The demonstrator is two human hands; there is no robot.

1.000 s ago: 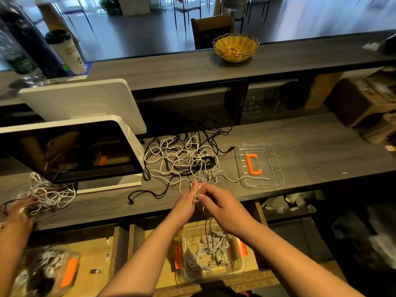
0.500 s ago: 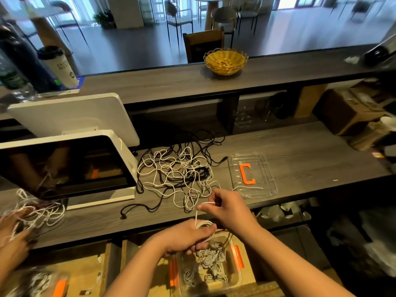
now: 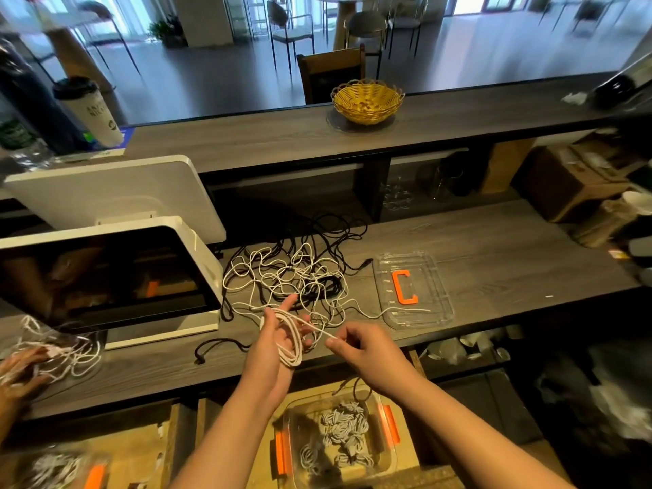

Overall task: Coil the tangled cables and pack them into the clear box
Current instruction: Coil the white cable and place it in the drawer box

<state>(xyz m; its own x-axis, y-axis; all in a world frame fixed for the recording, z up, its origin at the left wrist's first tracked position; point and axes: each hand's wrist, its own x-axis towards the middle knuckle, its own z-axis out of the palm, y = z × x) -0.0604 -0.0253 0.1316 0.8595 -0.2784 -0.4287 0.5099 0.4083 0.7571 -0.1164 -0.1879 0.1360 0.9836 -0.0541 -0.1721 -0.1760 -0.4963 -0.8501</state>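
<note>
A tangle of white and black cables (image 3: 293,277) lies on the grey counter in front of me. My left hand (image 3: 273,342) is raised with straight fingers, and loops of a white cable (image 3: 293,342) are wound round its palm. My right hand (image 3: 360,347) pinches the free run of that same cable just to the right. Below the counter edge stands the clear box (image 3: 391,460) with orange latches, holding several coiled white cables. Its clear lid (image 3: 437,294) with an orange clip lies on the counter to the right of the tangle.
A white point-of-sale screen (image 3: 106,277) stands at the left. Another person's hand (image 3: 21,368) works on white cables at the far left, with a second box (image 3: 60,469) below it. A yellow basket (image 3: 367,102) sits on the upper shelf; cardboard boxes (image 3: 571,185) crowd the right.
My left hand has risen from over the box and opened up, with cable loops now wound round it. My right hand has shifted right, drawing the cable taut.
</note>
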